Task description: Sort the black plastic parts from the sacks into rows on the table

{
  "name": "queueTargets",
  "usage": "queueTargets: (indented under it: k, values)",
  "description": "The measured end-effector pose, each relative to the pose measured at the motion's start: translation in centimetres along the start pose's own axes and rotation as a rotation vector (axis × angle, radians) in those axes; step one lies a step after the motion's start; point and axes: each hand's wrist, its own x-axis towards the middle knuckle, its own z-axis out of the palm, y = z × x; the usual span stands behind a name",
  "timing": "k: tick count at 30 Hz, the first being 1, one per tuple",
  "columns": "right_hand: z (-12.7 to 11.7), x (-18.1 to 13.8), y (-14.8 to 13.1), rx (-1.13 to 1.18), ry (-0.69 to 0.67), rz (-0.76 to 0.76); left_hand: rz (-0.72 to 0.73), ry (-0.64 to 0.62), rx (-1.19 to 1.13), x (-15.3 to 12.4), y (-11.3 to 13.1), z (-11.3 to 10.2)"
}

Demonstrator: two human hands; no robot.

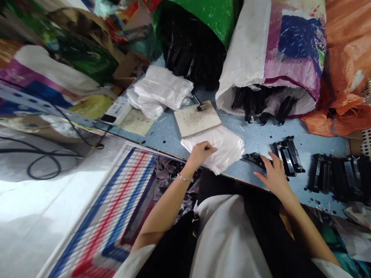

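Note:
My left hand point(201, 153) is at the table's near edge, its fingers curled and pinched at the stack of thin clear plastic bags point(227, 144). Part of that stack lies under a worn flat board point(197, 120). To the right, my right hand point(274, 173) hovers with fingers apart, its fingertips close to a black plastic part point(255, 159). Whether they touch it I cannot tell. Just beyond that hand sit a few more black plastic parts point(288, 156) side by side, with shiny strips along them.
Several black parts point(339, 175) stand in a row at the right. A white woven sack point(246, 58) and a green sack point(203, 15) open toward me, holding black parts. More folded plastic bags point(164, 87) lie at the back left. Below the table's left side is a striped basket point(116, 204).

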Motion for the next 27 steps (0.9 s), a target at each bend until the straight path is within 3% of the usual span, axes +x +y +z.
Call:
queueTargets:
  k: [3, 5, 7, 9, 11, 13, 15, 17, 19, 22, 24, 27]
  values:
    - [-0.7, -0.8, 0.6, -0.137, -0.087, 0.021, -0.061, -0.014, -0.199, 0.3, -0.4, -0.8]
    - [-1.5, -0.9, 1.3, -0.141, -0.166, 0.075, 0.014, 0.025, -0.199, 0.1, -0.6, -0.9]
    - [-2.1, -0.5, 1.7, 0.014, -0.217, 0.181, 0.155, 0.052, -0.100, -0.4, -0.8, -0.5]
    - [-2.1, 0.4, 0.8, 0.403, -0.269, 0.285, 0.253, 0.047, -0.010, -0.7, -1.1, 0.1]
    - [-1.4, 1.6, -1.5, 0.973, -0.375, 0.357, 0.276, 0.029, 0.008, -0.9, -1.4, 0.7]
    - [0.1, 2.9, -4.8, 1.553, -0.578, 0.408, 0.296, -0.001, -0.008, -0.8, -1.9, 1.0]
    - [2.0, 4.0, -8.0, 1.951, -0.821, 0.514, 0.323, -0.015, -0.017, -0.7, -2.3, 0.5]
    - [3.8, 4.7, -10.3, 2.176, -0.949, 0.693, 0.303, 0.019, 0.016, -0.8, -2.5, -0.6]
    - [4.9, 5.1, -11.3, 2.286, -0.993, 0.851, 0.274, 0.081, 0.107, -1.4, -2.3, -1.9]
    - [5.8, 5.5, -11.4, 2.315, -1.087, 0.895, 0.411, 0.099, 0.311, -3.5, -0.6, -2.7]
    - [6.0, 5.8, -11.3, 2.335, -1.024, 0.859, 0.597, 0.023, 0.396, -5.4, 1.0, -2.1]
    - [5.8, 5.9, -11.3, 2.285, -0.626, 0.794, 0.793, -0.118, 0.373, -8.0, 2.8, 0.0]
